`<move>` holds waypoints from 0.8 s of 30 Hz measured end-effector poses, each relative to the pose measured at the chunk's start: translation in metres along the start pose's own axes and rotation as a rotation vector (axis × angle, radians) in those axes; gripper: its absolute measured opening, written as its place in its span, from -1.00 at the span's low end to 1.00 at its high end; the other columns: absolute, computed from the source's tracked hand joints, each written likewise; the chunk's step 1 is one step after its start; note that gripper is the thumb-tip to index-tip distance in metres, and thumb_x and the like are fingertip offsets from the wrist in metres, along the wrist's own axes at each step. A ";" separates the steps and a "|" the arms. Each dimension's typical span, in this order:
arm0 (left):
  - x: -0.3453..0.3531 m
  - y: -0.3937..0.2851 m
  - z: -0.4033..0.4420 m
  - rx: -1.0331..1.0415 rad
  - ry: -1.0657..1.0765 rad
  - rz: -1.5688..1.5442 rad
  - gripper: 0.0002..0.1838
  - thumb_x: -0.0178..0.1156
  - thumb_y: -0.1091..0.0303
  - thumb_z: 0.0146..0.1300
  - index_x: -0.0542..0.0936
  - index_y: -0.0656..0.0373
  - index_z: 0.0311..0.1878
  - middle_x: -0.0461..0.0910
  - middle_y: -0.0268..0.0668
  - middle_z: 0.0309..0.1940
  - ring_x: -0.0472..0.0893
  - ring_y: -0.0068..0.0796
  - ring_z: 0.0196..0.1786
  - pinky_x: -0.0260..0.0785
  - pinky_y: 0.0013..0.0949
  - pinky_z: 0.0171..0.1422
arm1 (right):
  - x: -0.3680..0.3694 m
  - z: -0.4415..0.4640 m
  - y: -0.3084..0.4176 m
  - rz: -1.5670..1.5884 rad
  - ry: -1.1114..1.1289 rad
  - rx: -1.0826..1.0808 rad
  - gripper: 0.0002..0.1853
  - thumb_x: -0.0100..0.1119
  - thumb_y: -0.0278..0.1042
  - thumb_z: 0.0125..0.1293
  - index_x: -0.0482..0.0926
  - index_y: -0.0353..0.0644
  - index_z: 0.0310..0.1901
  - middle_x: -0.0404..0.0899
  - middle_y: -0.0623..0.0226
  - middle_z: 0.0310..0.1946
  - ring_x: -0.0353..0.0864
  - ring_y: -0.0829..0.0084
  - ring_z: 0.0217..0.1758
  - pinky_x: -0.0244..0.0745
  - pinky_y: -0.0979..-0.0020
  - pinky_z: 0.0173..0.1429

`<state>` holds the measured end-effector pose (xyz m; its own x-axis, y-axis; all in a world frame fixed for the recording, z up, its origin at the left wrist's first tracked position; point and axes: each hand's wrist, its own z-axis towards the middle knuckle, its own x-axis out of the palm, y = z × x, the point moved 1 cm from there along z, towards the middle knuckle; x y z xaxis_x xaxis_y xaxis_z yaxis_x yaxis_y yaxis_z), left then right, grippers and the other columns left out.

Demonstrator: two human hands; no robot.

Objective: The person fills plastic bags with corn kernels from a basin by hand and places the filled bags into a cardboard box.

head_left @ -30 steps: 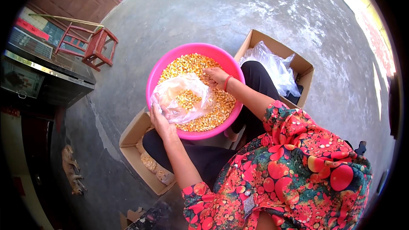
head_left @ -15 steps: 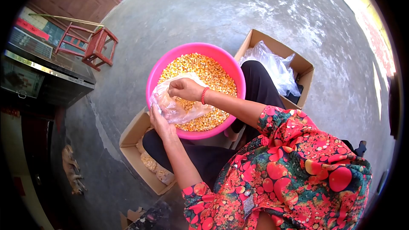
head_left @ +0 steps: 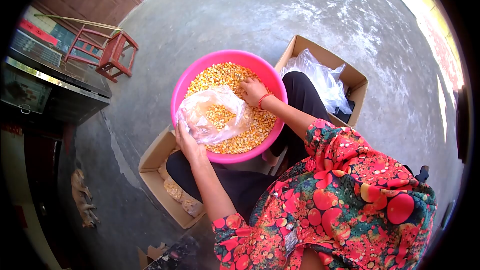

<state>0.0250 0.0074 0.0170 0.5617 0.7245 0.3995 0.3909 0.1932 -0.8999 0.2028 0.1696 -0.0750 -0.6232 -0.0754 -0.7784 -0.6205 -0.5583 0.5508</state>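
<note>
A pink basin point(head_left: 182, 90) holds loose yellow corn kernels point(head_left: 220, 74). Inside it lies a clear plastic bag point(head_left: 200, 107), its mouth spread open and some kernels within. My left hand point(head_left: 187, 142) grips the bag's near left edge, at the basin's rim. On the right side of the basin, my right hand point(head_left: 254, 91) reaches down into the kernels beside the bag, a red beaded bracelet on its wrist. Its fingertips are partly hidden in the corn, so what they hold cannot be made out.
A cardboard box point(head_left: 360, 92) with clear plastic bags point(head_left: 320, 80) stands at the right. Another box point(head_left: 157, 182) at the lower left contains filled bags of corn point(head_left: 177, 192). A red wooden chair point(head_left: 114, 52), a dark cabinet point(head_left: 75, 97) and a lying animal point(head_left: 82, 197) are farther left.
My right hand went over the bag's opening half a second ago and is now back in the kernels at the right. My left hand has stayed at the bag's edge.
</note>
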 end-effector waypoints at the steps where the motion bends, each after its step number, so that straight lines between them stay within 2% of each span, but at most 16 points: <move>1: -0.001 0.002 0.002 -0.001 0.000 0.001 -0.65 -0.04 0.27 0.33 0.49 0.24 0.08 0.54 -0.39 -0.01 0.33 -0.81 -0.39 0.20 -0.71 -0.31 | 0.002 -0.008 -0.001 -0.187 0.050 -0.002 -0.80 -0.01 -0.38 0.11 0.54 -0.18 -0.24 0.55 0.09 -0.34 0.55 0.11 -0.18 0.44 0.20 -0.06; 2: -0.003 0.005 0.005 0.006 0.008 -0.023 -0.65 -0.04 0.27 0.34 0.49 0.24 0.08 0.53 -0.38 0.01 0.35 -0.80 -0.36 0.20 -0.71 -0.30 | 0.005 -0.008 -0.003 -0.186 0.051 -0.001 -0.80 -0.01 -0.38 0.11 0.54 -0.18 -0.24 0.55 0.09 -0.34 0.55 0.11 -0.18 0.44 0.20 -0.06; 4: -0.003 0.007 0.005 0.006 0.015 -0.042 -0.65 -0.04 0.27 0.34 0.49 0.24 0.08 0.53 -0.38 0.02 0.37 -0.80 -0.33 0.21 -0.72 -0.29 | -0.001 -0.009 0.007 -0.088 0.294 -0.057 -0.75 0.00 -0.39 0.09 0.53 -0.15 -0.17 0.57 0.08 -0.29 0.55 0.10 -0.13 0.45 0.20 -0.02; 5: -0.003 0.007 0.005 0.002 0.000 -0.031 -0.65 -0.05 0.28 0.34 0.48 0.24 0.09 0.52 -0.37 0.04 0.39 -0.79 -0.29 0.22 -0.72 -0.28 | -0.005 -0.009 0.011 -0.066 0.412 -0.024 -0.75 0.00 -0.38 0.09 0.54 -0.16 -0.17 0.58 0.07 -0.23 0.56 0.12 -0.09 0.45 0.21 0.00; 6: -0.001 0.006 0.007 0.002 -0.014 -0.024 -0.65 -0.05 0.29 0.34 0.47 0.25 0.10 0.51 -0.37 0.05 0.40 -0.78 -0.25 0.22 -0.72 -0.26 | -0.008 -0.010 0.012 -0.067 0.410 -0.022 -0.75 0.00 -0.38 0.09 0.54 -0.16 -0.17 0.58 0.07 -0.23 0.56 0.12 -0.09 0.45 0.21 0.00; 8: -0.003 0.007 0.008 -0.002 0.004 -0.026 -0.65 -0.05 0.29 0.34 0.47 0.25 0.10 0.50 -0.36 0.07 0.42 -0.76 -0.20 0.24 -0.71 -0.24 | -0.008 -0.011 0.015 -0.165 0.551 0.049 -0.75 -0.02 -0.37 0.11 0.56 -0.16 -0.18 0.59 0.08 -0.20 0.57 0.13 -0.09 0.45 0.22 0.00; 15: -0.003 0.006 0.005 -0.003 0.009 -0.024 -0.66 -0.05 0.31 0.34 0.48 0.25 0.09 0.51 -0.36 0.06 0.44 -0.73 -0.12 0.27 -0.67 -0.18 | -0.008 -0.008 0.006 -0.099 0.607 0.158 -0.73 -0.02 -0.35 0.14 0.57 -0.19 -0.16 0.60 0.06 -0.24 0.58 0.11 -0.11 0.43 0.21 0.03; 17: -0.001 0.006 0.006 -0.002 -0.006 -0.026 -0.66 -0.05 0.31 0.34 0.48 0.25 0.09 0.52 -0.36 0.05 0.43 -0.75 -0.16 0.26 -0.68 -0.19 | 0.007 -0.005 -0.012 0.175 0.364 0.150 -0.77 -0.03 -0.27 0.21 0.56 -0.21 -0.25 0.59 0.11 -0.45 0.60 0.18 -0.39 0.48 0.22 -0.27; 18: -0.001 0.006 0.006 -0.001 -0.020 -0.029 -0.66 -0.05 0.31 0.34 0.48 0.25 0.09 0.53 -0.37 0.04 0.43 -0.76 -0.20 0.26 -0.69 -0.21 | 0.006 0.000 -0.016 0.175 0.365 0.150 -0.77 -0.03 -0.27 0.21 0.56 -0.21 -0.25 0.59 0.11 -0.45 0.60 0.18 -0.39 0.48 0.22 -0.27; 20: -0.001 0.004 0.004 -0.010 -0.011 -0.028 -0.66 -0.05 0.30 0.34 0.48 0.25 0.10 0.53 -0.38 0.03 0.43 -0.76 -0.22 0.26 -0.69 -0.21 | 0.009 0.006 -0.024 1.020 0.497 0.793 -0.75 -0.06 -0.18 0.29 0.48 -0.18 -0.35 0.44 0.32 -0.62 0.37 0.46 -0.66 0.26 0.41 -0.60; 21: 0.000 0.004 0.003 -0.020 -0.001 -0.027 -0.65 -0.05 0.30 0.34 0.48 0.24 0.10 0.53 -0.38 0.03 0.43 -0.76 -0.23 0.26 -0.68 -0.21 | -0.025 0.004 0.007 1.256 0.417 0.939 -0.75 -0.13 -0.17 0.35 0.39 -0.11 -0.42 0.24 0.50 -0.67 0.05 0.68 -0.73 -0.06 0.59 -0.68; 22: 0.000 0.004 0.004 -0.019 -0.001 -0.029 -0.65 -0.05 0.30 0.34 0.48 0.24 0.10 0.53 -0.38 0.03 0.43 -0.76 -0.23 0.26 -0.68 -0.21 | -0.029 0.008 0.011 1.254 0.417 0.939 -0.75 -0.13 -0.17 0.35 0.39 -0.11 -0.42 0.24 0.50 -0.67 0.05 0.68 -0.73 -0.06 0.59 -0.68; 24: 0.001 0.006 0.006 0.001 -0.016 -0.049 -0.65 -0.05 0.30 0.34 0.48 0.24 0.10 0.53 -0.39 0.01 0.40 -0.77 -0.29 0.26 -0.69 -0.25 | -0.033 0.016 0.014 1.509 0.366 0.921 -0.75 -0.18 -0.17 0.39 0.37 -0.07 -0.40 0.24 0.54 -0.64 -0.04 0.70 -0.72 -0.10 0.61 -0.67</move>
<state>0.0232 0.0129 0.0112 0.5298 0.7249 0.4402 0.4170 0.2293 -0.8795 0.2067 0.1776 -0.0366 -0.7952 -0.2601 0.5478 0.2043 0.7356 0.6459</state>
